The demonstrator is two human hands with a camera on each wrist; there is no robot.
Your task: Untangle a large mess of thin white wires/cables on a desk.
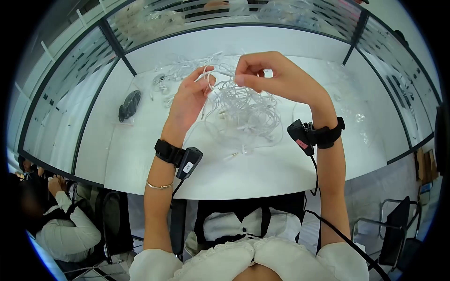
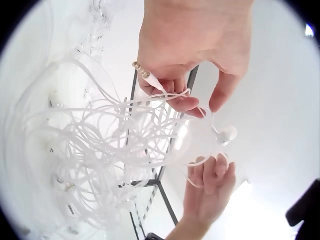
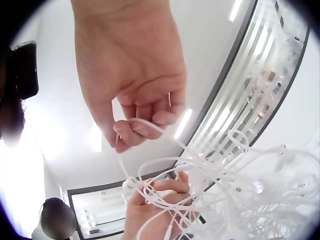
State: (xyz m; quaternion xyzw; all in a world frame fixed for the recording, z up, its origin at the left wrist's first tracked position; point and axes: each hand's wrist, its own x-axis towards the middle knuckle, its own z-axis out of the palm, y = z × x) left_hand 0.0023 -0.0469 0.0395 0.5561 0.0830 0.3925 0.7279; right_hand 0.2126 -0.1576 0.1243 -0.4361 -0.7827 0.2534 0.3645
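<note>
A tangle of white earphone cables (image 1: 248, 112) is heaped on the white table, with loops rising from it to both hands. My left hand (image 1: 187, 100) holds several strands in its curled fingers at the left of the heap. Out of that grip sticks a gold-tipped jack plug (image 2: 148, 77), and a white earbud (image 2: 227, 134) dangles near the thumb. Above the heap's upper right, my right hand (image 1: 281, 77) is bent at the wrist. Its thumb and forefinger pinch a single cable loop (image 3: 145, 121), which runs down toward the left hand.
More bundled white cables (image 1: 164, 84) lie at the back left. A black bundle (image 1: 130, 105) in a clear bag rests by the left panel. Clear plastic (image 1: 351, 117) spreads on the right. Framed partitions (image 1: 234, 44) enclose the table; another person (image 1: 70, 229) sits beyond, at lower left.
</note>
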